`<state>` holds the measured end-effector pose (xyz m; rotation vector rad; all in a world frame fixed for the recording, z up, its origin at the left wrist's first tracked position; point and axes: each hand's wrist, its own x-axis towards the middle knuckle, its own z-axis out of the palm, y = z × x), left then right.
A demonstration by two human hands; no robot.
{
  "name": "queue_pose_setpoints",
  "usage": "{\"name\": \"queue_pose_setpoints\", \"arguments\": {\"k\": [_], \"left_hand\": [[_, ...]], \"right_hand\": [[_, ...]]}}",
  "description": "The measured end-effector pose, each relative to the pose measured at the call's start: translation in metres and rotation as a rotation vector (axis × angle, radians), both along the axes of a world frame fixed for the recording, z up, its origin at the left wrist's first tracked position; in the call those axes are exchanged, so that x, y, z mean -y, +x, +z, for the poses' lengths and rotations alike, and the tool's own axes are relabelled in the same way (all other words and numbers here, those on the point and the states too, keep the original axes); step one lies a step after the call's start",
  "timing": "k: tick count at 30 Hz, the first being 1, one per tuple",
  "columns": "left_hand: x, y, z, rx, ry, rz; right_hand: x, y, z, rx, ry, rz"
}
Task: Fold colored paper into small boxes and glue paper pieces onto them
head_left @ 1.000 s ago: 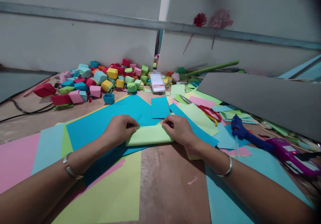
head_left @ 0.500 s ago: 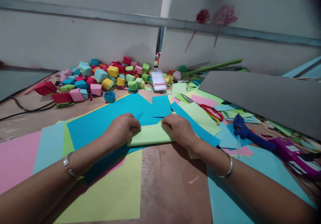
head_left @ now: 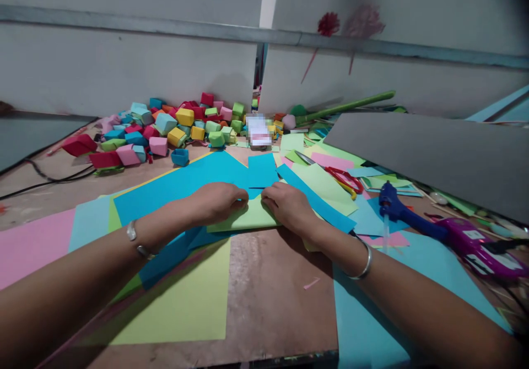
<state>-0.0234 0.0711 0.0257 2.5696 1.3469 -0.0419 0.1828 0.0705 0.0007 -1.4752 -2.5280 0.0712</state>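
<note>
A folded strip of light green paper (head_left: 242, 221) lies in front of me, partly over blue sheets (head_left: 182, 184). My left hand (head_left: 219, 202) rests over its far edge, fingers closed together at the paper. At the strip's right part, my right hand (head_left: 289, 205) has its fingers bent and pinched on the far edge. The two hands are a small gap apart, and the fingertips partly cover the fold. Just beyond them is a small blue paper square (head_left: 262, 171). A blue paper strip (head_left: 318, 198) runs slantwise behind my right hand.
Small folded paper boxes (head_left: 165, 126) in many colours are heaped at the back left, beside a blurred phone-like object (head_left: 259, 132). Red-handled scissors (head_left: 343, 179) and a purple-and-blue glue gun (head_left: 467, 242) lie to the right. A grey board (head_left: 433, 159) leans over paper scraps.
My left hand has slid right along the light green paper's edge, closer to my right hand. My right hand stays on the paper. The view has shifted slightly.
</note>
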Motion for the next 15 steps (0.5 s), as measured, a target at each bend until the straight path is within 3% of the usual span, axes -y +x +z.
{"name": "queue_pose_setpoints", "arguments": {"k": [7, 15], "left_hand": [[0.018, 0.025, -0.014, -0.056, 0.105, 0.278], [0.02, 0.023, -0.008, -0.051, 0.072, 0.325]], "right_hand": [[0.0, 0.0, -0.001, 0.014, 0.013, -0.004], [0.001, -0.001, 0.001, 0.013, -0.003, 0.0]]}}
